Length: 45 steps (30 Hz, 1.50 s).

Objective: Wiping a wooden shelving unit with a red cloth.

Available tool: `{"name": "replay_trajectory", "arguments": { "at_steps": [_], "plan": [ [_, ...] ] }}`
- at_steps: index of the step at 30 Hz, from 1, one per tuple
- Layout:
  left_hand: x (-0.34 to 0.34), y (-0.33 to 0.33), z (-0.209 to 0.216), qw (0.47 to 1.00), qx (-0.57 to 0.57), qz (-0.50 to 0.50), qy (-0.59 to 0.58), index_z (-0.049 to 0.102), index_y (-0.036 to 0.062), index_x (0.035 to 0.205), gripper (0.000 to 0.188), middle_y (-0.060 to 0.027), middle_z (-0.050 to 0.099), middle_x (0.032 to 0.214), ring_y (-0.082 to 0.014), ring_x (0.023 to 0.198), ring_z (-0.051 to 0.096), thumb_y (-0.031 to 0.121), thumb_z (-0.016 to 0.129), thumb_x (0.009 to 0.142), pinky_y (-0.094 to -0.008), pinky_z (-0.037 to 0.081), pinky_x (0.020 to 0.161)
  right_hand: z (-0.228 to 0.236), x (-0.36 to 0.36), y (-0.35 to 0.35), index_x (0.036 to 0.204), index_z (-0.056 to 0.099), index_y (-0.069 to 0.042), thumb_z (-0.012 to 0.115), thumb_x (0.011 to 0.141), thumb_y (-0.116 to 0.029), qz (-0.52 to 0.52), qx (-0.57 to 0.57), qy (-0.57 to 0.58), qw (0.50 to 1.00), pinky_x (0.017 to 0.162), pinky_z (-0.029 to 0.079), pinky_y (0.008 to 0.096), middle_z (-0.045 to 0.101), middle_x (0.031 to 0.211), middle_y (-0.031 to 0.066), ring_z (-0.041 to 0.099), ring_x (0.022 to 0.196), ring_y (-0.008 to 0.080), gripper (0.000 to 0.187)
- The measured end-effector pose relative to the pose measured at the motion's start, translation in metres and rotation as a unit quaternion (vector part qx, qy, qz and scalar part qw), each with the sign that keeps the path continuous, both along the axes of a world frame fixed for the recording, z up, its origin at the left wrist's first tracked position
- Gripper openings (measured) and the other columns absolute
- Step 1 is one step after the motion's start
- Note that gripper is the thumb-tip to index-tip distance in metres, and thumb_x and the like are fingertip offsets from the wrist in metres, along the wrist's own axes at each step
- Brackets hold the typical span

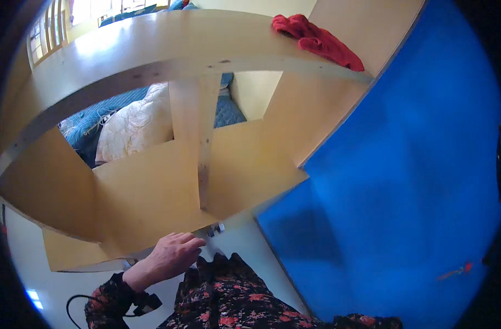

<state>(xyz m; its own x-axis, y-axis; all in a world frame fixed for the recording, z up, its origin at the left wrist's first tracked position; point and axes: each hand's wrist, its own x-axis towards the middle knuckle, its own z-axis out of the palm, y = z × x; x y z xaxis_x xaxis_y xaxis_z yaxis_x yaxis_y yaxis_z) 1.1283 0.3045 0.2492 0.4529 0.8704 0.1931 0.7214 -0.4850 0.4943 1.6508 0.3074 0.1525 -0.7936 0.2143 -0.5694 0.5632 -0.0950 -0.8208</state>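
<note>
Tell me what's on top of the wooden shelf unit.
On the shelf unit, toward the right end, lies a crumpled red cloth; the surface beneath it is hidden.

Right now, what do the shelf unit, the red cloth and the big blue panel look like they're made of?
Shelf unit: probably wood or laminated board, smooth and glossy; its top reflects bright light and the edges look scuffed.
Red cloth: soft, matte fabric, perhaps fleece, judging by its rumpled folds.
Blue panel: smooth with a slight sheen, no grain showing; painted board, laminate or plastic, I can't tell.
</note>
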Motion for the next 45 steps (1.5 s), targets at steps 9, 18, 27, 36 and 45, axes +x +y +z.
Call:
{"name": "replay_trajectory", "arguments": {
  "at_steps": [9,18,27,36,45],
  "plan": [
    [0.065,0.049,0.046,0.994,0.033,-0.102,0.013,0.057,0.0076,0.101,0.023,-0.0085,0.057,0.083,-0.0282,0.077,0.059,0.012,0.062,0.079,-0.0389,0.05,0.065,-0.033,0.054,0.01,0.096,0.061,-0.004,0.055,0.081,-0.032,0.033,0.029,0.064,0.997,0.064,0.05,0.0392,0.063,0.081,0.0128,0.059,0.067,0.0275,0.032],
    [0.16,0.087,0.061,0.974,-0.037,-0.208,0.081,0.057,0.007,0.103,0.025,-0.0097,0.058,0.095,-0.0277,0.085,0.058,0.015,0.061,0.079,-0.0379,0.049,0.073,-0.062,0.108,0.001,0.097,0.061,-0.004,0.055,0.081,-0.032,0.035,0.034,0.125,0.991,0.065,0.05,0.0393,0.063,0.082,0.0133,0.06,0.068,0.0279,0.033],
    [0.152,0.079,0.027,0.978,-0.051,-0.196,0.041,0.056,0.0091,0.099,0.022,-0.0064,0.058,0.087,-0.0261,0.076,0.059,0.013,0.062,0.078,-0.0379,0.048,0.066,-0.091,0.109,-0.091,0.098,0.061,-0.003,0.055,0.081,-0.032,-0.033,0.032,0.134,0.99,0.066,0.05,0.0393,0.063,0.083,0.0139,0.06,0.07,0.0283,0.034],
    [0.158,0.073,0.008,0.97,-0.074,-0.232,0.005,0.057,0.008,0.099,0.021,-0.0088,0.059,0.087,-0.0277,0.081,0.059,0.009,0.061,0.078,-0.0374,0.049,0.068,-0.105,0.091,-0.2,0.099,0.061,-0.003,0.055,0.082,-0.032,-0.128,0.05,0.118,0.983,0.067,0.051,0.0394,0.063,0.084,0.0144,0.061,0.071,0.0288,0.035],
    [0.167,0.071,0.017,0.97,-0.163,-0.176,0.044,0.06,0.0053,0.098,0.021,-0.0115,0.06,0.091,-0.0332,0.086,0.057,0.002,0.06,0.077,-0.04,0.047,0.075,0.001,0.024,-0.196,0.095,0.062,-0.002,0.057,0.078,-0.025,-0.086,0.07,-0.41,0.905,0.064,0.05,0.0433,0.065,0.079,0.0138,0.063,0.075,0.0321,0.029]
  ]
}}
